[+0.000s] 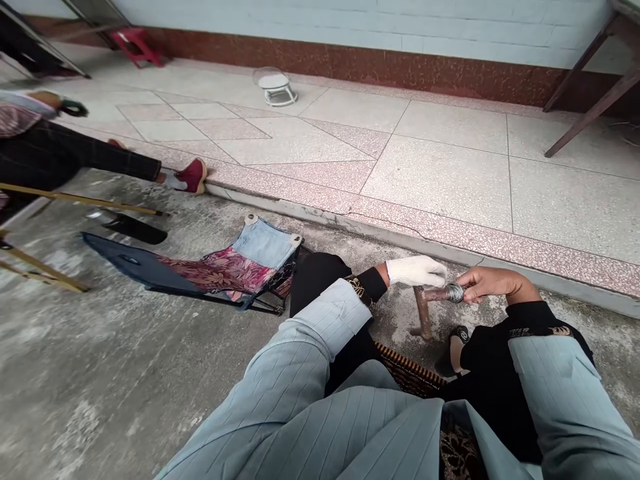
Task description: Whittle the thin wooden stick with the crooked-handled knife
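Observation:
My left hand [417, 270], in a white knit glove, hovers over the wooden stick with its fingers curled together; what they hold, if anything, is hidden. A brown wooden piece [423, 312] with a side arm stands low between my knees. Around the end of that arm sits a coil of silvery wire [455, 292]. My bare right hand [490, 283] closes its thumb and fingers on the right side of the coil.
A low folding chair [190, 270] with a floral cloth stands to my left, near a black bottle [135, 227]. A seated person's leg [115, 157] reaches the raised tiled step [430, 243]. Farther back are a white stool [276, 88], a red stool [137, 47] and a table leg [590, 117].

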`<state>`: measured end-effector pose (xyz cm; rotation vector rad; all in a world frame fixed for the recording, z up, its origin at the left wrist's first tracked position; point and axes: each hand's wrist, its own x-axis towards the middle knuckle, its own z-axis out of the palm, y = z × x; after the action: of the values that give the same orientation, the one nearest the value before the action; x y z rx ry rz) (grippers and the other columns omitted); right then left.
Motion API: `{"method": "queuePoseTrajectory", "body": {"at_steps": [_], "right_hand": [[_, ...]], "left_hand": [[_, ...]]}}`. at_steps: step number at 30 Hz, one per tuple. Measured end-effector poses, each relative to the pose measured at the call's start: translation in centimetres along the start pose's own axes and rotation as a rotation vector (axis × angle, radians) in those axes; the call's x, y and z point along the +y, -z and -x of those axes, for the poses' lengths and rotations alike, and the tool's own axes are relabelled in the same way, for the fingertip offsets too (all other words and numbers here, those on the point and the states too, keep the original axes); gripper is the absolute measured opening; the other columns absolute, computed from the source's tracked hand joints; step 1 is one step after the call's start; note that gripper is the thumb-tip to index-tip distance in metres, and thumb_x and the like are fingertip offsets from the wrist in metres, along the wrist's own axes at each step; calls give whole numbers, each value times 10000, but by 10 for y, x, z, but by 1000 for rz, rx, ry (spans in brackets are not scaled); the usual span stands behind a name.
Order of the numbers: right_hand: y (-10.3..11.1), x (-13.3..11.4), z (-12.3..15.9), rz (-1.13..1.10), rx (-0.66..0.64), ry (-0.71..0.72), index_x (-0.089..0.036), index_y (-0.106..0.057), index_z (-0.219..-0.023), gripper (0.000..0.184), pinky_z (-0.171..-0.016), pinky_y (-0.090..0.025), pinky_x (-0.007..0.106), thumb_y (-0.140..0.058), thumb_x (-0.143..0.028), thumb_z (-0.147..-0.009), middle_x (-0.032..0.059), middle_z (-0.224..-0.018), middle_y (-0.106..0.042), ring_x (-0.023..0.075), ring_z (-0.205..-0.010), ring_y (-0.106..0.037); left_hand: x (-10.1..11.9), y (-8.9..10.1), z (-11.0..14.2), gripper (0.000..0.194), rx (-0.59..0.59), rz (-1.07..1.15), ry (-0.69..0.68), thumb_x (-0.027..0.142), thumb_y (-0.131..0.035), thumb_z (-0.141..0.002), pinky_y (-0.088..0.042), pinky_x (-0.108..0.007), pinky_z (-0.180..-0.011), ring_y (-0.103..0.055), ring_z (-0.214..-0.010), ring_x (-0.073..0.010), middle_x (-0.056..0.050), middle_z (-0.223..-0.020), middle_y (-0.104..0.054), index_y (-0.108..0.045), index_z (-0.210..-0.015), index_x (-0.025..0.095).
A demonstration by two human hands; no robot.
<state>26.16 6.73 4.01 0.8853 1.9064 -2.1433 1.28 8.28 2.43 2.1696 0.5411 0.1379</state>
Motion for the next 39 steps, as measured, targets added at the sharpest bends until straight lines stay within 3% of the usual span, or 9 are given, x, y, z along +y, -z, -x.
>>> {"method": "queuePoseTrajectory", "body": {"at_steps": [5,11,15,18,23,27,31,35,39], "right_hand": [[-12,5,-8,-257,325,237,-132,-704,-840,378,-518,-355,245,-766,-496,-763,12,-682,-601,90,-532,-453],[-18,8,-40,-390,811,286,-166,-643,-767,358,-537,-362,258,-768,-501,-733,12,-688,-582,110,-553,-458],[-24,14,-71,-90,1082,112,-179,-685,-976,404,-585,-417,312,-682,-517,-756,3,-647,-566,166,-560,-480],[-34,15,-87,250,1222,36,-186,-643,-1213,452,-800,-469,400,-572,-442,-848,96,-914,-694,269,-836,-618],[-35,17,-92,465,1124,142,-157,-551,-1366,516,-983,-445,444,-450,-348,-897,167,-1226,-648,309,-1144,-592],[-19,25,-83,480,1069,195,-153,-566,-1375,536,-1026,-436,462,-440,-385,-908,165,-1269,-625,297,-1172,-582],[-3,34,-68,552,1128,106,-123,-563,-1395,570,-1085,-379,508,-421,-411,-924,199,-1340,-575,336,-1274,-508],[-3,37,-62,490,720,26,-167,-471,-1476,704,-1063,-389,549,-522,-562,-896,186,-1414,-551,380,-1304,-483],[-20,34,-71,199,410,82,-206,-616,-1292,591,-964,-485,442,-516,-627,-890,112,-1235,-676,294,-1098,-624]], "left_hand": [[2,2,3,332,16,338,-19,416,-484,-958,-449,-264,-747,-604,-738,-149,-57,-802,-674,-651,-911,133],[0,3,0,519,261,144,195,597,-392,-958,-425,-265,-730,-609,-834,-182,-58,-956,-678,-598,-1131,154],[-6,-6,-6,712,361,156,387,737,-230,-927,-392,-279,-653,-613,-752,-196,-59,-837,-679,-616,-1091,163],[-9,-13,-9,755,419,252,489,788,-208,-894,-386,-284,-638,-607,-703,-187,-47,-773,-674,-625,-1024,172],[-8,-14,-8,661,560,315,594,770,-348,-868,-368,-274,-614,-585,-700,-175,-35,-721,-643,-624,-875,170],[-10,-10,-5,588,606,332,556,706,-400,-869,-344,-259,-562,-535,-624,-146,-16,-650,-587,-597,-765,162],[-12,-5,0,521,560,426,454,657,-445,-851,-313,-245,-505,-452,-514,-114,17,-555,-511,-583,-759,163],[-8,3,7,443,490,417,353,566,-485,-842,-316,-232,-508,-455,-517,-107,21,-560,-508,-619,-786,148],[-2,10,13,403,457,376,286,499,-506,-834,-343,-230,-526,-471,-542,-107,5,-599,-537,-649,-787,125]]}}
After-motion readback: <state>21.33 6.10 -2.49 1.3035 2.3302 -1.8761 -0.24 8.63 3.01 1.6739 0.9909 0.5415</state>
